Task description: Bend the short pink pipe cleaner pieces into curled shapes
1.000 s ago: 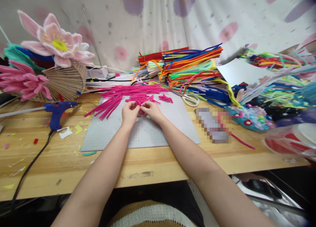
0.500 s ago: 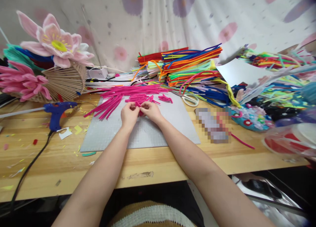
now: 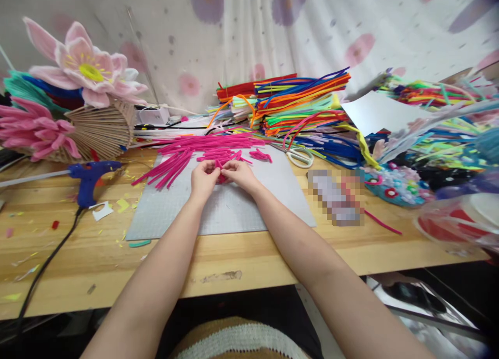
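Over the grey cutting mat [image 3: 237,216], my left hand [image 3: 205,179] and my right hand [image 3: 239,176] meet with fingertips close together. Both pinch a short magenta pipe cleaner [image 3: 219,165], mostly covered by my fingers. Just beyond my hands lies a pile of short magenta pipe cleaner pieces [image 3: 222,154]. Longer magenta pipe cleaners [image 3: 175,164] fan out along the mat's back and left edge. A small folded magenta piece [image 3: 260,155] rests to the right of the pile.
A blue glue gun [image 3: 88,179] lies on the left near pink fuzzy flowers [image 3: 90,70]. Scissors with pale handles [image 3: 300,157] sit right of the mat. Coloured pipe cleaner bundles [image 3: 302,101] are stacked behind. A plastic tub [image 3: 463,221] stands at the right.
Both hands stay in nearly the same place, with fingers shifting slightly around the magenta pipe cleaner. The view has moved very slightly; nothing else differs visibly.
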A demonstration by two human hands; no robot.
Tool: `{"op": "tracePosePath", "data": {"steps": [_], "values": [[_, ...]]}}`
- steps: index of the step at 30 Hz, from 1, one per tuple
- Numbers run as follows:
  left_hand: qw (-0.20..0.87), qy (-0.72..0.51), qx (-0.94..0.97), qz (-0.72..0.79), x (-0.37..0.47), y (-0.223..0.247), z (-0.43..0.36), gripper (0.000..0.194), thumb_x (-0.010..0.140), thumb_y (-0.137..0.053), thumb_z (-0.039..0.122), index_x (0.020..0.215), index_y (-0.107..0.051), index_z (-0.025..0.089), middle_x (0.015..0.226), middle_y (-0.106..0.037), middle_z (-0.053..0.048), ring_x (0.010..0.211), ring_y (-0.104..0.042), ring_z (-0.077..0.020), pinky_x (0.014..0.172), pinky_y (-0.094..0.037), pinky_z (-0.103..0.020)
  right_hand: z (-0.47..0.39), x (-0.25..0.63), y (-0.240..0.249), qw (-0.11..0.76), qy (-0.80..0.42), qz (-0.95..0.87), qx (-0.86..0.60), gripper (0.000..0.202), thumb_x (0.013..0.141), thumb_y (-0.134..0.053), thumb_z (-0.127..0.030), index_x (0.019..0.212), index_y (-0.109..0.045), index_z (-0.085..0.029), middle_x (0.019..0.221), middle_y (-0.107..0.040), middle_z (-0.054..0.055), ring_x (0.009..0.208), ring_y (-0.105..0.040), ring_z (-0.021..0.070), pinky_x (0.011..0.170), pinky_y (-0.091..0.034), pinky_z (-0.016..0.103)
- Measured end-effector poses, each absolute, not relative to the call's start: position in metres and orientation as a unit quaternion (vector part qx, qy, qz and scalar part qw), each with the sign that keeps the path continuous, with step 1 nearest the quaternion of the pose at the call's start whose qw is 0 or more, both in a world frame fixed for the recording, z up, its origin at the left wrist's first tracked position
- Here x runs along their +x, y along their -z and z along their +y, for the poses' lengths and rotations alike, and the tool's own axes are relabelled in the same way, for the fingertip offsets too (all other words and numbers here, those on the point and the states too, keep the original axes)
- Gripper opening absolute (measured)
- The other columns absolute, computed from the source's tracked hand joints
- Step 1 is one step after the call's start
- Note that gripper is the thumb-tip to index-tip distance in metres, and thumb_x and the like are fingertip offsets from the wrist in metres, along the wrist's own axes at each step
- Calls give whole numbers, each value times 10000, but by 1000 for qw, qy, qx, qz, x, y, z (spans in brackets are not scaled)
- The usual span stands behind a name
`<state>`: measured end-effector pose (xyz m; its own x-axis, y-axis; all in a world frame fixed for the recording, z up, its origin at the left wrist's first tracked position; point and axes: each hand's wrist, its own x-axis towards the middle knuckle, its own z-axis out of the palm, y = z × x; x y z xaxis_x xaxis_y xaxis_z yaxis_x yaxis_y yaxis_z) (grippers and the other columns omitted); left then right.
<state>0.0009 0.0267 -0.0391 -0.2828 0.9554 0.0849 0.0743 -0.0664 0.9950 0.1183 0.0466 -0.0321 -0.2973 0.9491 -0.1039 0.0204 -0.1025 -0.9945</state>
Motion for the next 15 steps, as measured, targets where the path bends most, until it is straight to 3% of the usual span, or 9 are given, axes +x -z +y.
{"op": "tracePosePath", "data": {"steps": [7,15], "values": [[237,-543,540,598,0,39,26,139,636,-569,155,775,-573,165,727,-616,-4,644,-549,-112,648,-439,-247,45,114,37,419,-552,-568,-444,56,716,-547,-146,670,-522,-166,554,-567,-38,471,-551,80,469,-478,198],[274,-558,521,585,0,43,27,151,633,-574,172,782,-552,172,713,-597,7,621,-540,-104,616,-441,-232,45,113,40,417,-529,-573,-467,56,727,-558,-143,683,-527,-159,545,-554,-43,428,-518,56,393,-431,156]]}}
